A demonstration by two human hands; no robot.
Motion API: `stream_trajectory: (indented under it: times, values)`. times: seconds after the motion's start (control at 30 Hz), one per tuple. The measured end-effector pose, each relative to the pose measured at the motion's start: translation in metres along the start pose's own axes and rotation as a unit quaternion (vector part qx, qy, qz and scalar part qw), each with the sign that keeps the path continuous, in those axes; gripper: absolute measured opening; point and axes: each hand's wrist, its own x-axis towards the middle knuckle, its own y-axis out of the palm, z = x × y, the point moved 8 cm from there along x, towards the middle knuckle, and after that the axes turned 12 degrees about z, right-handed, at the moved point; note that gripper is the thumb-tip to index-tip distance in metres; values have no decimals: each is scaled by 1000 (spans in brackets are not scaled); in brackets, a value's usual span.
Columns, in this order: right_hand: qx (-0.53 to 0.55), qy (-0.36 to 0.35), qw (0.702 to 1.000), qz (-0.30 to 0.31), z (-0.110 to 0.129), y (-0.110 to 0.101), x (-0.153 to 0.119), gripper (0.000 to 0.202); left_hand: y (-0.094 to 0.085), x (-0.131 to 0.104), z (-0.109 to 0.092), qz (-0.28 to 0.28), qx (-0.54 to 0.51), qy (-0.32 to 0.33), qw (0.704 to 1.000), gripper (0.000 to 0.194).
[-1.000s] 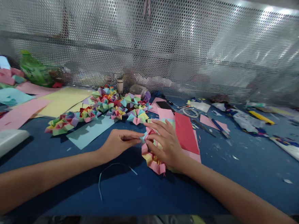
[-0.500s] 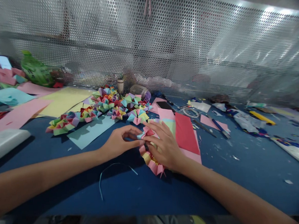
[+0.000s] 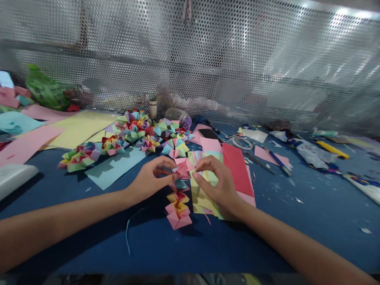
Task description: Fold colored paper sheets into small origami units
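Observation:
A folded paper chain in pink, yellow and light blue hangs down toward me over the blue table. At its upper, pink end, my left hand pinches the folds between thumb and fingers. My right hand is just right of the chain, its thumb and fingertips curved and slightly apart, with nothing visible between them. Under and beside that hand lie yellow-green paper pieces and a red sheet.
Behind my hands are several folded paper flowers. A light blue sheet lies left of centre, and a blue cutter to the right. A perforated metal screen stands along the back.
My right hand has come off the chain and moved right, its fingers parting. The chain's lower end has swung left and now shows fully.

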Motion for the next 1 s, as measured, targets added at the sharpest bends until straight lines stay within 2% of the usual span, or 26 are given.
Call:
stream_trajectory:
  times: [0.13, 0.23, 0.4, 0.63, 0.87, 1.0]
  values:
    - [31, 51, 997, 47, -13, 11, 1, 16, 0, 1, 8, 8, -24, -5, 1000, 22]
    - [51, 50, 995, 66, -12, 18, 1, 18, 1, 3, 12, 16, -47, -3, 999, 24]
    - [76, 23, 994, 76, -8, 23, 1, 15, 3, 6, 11, 23, -52, -2, 998, 26]
    - [56, -51, 994, 79, 7, 20, 0, 10, 13, 7, 7, 57, -131, -40, 989, 32]
    - [30, -105, 992, 65, 15, 19, -2, 12, 11, 6, 3, 30, -133, -60, 989, 26]
    - [21, -123, 989, 77, 20, 20, -4, 11, 12, 5, 5, 28, -119, -71, 990, 24]
